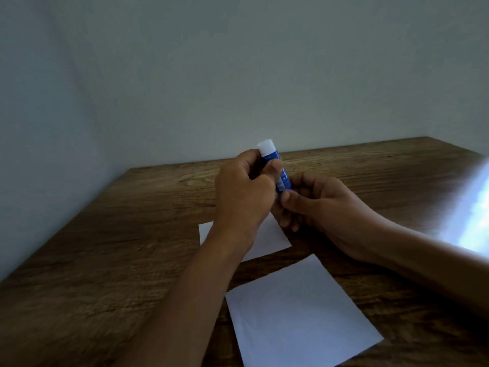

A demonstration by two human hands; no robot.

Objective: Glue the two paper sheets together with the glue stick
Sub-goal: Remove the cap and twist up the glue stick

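A blue glue stick (281, 172) with a white end pointing up is held above the table. My left hand (244, 193) grips its upper part, thumb across the blue barrel. My right hand (317, 202) pinches its lower end from the right. Two white paper sheets lie flat on the wooden table (105, 247). The far sheet (267, 238) sits under my hands and is partly hidden by my left forearm. The near sheet (299, 311) lies closer to me, apart from the far one.
A plain grey wall (238, 75) stands behind the table's back edge and along its left side. Bright glare (471, 207) falls on the table at the right edge.
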